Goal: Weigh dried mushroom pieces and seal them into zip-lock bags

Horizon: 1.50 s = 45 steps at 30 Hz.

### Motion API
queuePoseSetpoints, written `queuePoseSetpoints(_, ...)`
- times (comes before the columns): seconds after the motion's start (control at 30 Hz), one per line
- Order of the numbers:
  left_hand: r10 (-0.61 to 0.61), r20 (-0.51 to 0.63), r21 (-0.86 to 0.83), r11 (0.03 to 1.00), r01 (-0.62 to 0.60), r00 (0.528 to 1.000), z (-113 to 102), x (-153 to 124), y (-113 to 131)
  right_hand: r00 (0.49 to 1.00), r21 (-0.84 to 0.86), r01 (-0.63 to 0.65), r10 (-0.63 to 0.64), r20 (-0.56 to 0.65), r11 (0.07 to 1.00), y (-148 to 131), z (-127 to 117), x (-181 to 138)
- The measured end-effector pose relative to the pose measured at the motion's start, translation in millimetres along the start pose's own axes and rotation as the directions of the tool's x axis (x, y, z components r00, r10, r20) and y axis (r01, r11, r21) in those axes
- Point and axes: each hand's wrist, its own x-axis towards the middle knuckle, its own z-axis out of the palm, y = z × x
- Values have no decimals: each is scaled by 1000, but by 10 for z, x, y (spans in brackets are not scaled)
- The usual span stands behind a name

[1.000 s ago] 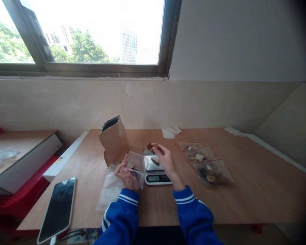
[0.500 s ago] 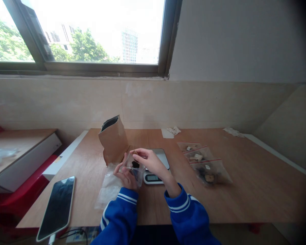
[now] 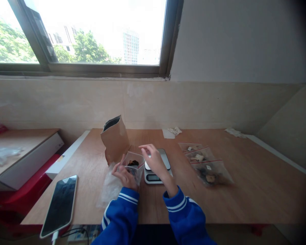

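A clear zip bag (image 3: 139, 174) is held in my left hand (image 3: 125, 177), whose fingers curl round its near left side. The bag's mouth gapes upward, and dark brown and orange dried pieces (image 3: 133, 163) show inside. Just right of the mouth, over the kitchen scale (image 3: 165, 160), hovers my right hand (image 3: 154, 160). Its fingers are stretched out, apart from the thumb, with nothing visible between them. The white scale has a small display at its front; my right hand and wrist cover part of it. Behind my left hand a brown paper pouch (image 3: 116, 141) stands upright with its top open.
Flat clear plastic bags (image 3: 107, 190) lie beneath my left hand. Several filled zip bags (image 3: 211, 172) overlap on the right. A phone (image 3: 60, 206) with a cable rests at the table's left front edge. Crumpled tissue (image 3: 175, 131) and white paper (image 3: 168, 133) lie at the back.
My right hand has let go of a small brown piece at the bag's mouth and moved right, its fingers opening. More pieces now show in the bag, which my left hand still holds.
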Motion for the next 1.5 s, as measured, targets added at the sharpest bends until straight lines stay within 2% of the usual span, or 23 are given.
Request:
queuePoseSetpoints(0.1,-5,11,1,1000,5,1000,-10,-5,18,998,-197,-65,64,-16,978,296,-75,-101)
queuePoseSetpoints(0.2,-12,5,17,1000,12,1000,-13,-6,33,992,-390,-66,101,70,918,550,-83,-228)
queuePoseSetpoints(0.3,-18,9,59,998,18,1000,-10,-5,55,989,-443,-39,97,109,896,653,-60,-294)
queuePoseSetpoints(0.4,-32,18,106,994,30,999,-10,-6,58,994,-352,-70,94,52,933,603,-62,-251)
queuePoseSetpoints(0.5,-42,38,124,992,37,998,-18,-17,31,995,-110,-97,92,-50,989,402,-109,-141)
queuePoseSetpoints(0.57,-25,65,113,993,17,998,-28,-31,10,997,45,-66,68,-39,997,204,-164,-76)
queuePoseSetpoints(0.6,-8,80,97,995,0,997,-32,-41,1,999,80,-33,32,8,996,99,-198,-55)
queuePoseSetpoints(0.67,35,120,43,998,-41,992,-39,-61,-8,990,56,44,-51,132,997,-91,-271,-40)
queuePoseSetpoints(0.73,87,153,-29,996,-84,984,-35,-79,-7,976,-3,82,-79,202,997,-222,-344,-59)
queuePoseSetpoints(0.8,134,147,-90,988,-121,980,-15,-89,6,985,-13,54,-51,165,998,-276,-407,-108)
queuePoseSetpoints(0.9,187,65,-116,977,-179,980,39,-83,56,997,32,-47,44,66,998,-227,-456,-247)
queuePoseSetpoints(1.0,229,19,-104,969,-226,973,98,-71,150,979,50,-189,184,91,981,-117,-420,-469)
queuePoseSetpoints(1.1,255,80,-93,964,-248,964,139,-103,272,954,101,-266,247,168,959,-75,-306,-683)
queuePoseSetpoints(1.2,272,165,-24,962,-272,948,165,-205,401,968,189,-233,210,135,954,-144,-199,-777)
queuePoseSetpoints(1.3,247,238,78,959,-272,939,180,-311,533,982,246,-188,179,58,951,-235,-203,-774)
queuePoseSetpoints(1.4,206,231,119,964,-238,951,178,-308,657,984,296,-173,174,21,940,-259,-333,-787)
queuePoseSetpoints(1.43,176,218,139,968,-209,960,170,-277,687,984,312,-172,175,20,934,-252,-389,-805)
queuePoseSetpoints(1.5,21,252,182,981,-69,968,141,-196,721,984,331,-174,174,29,927,-224,-492,-853)
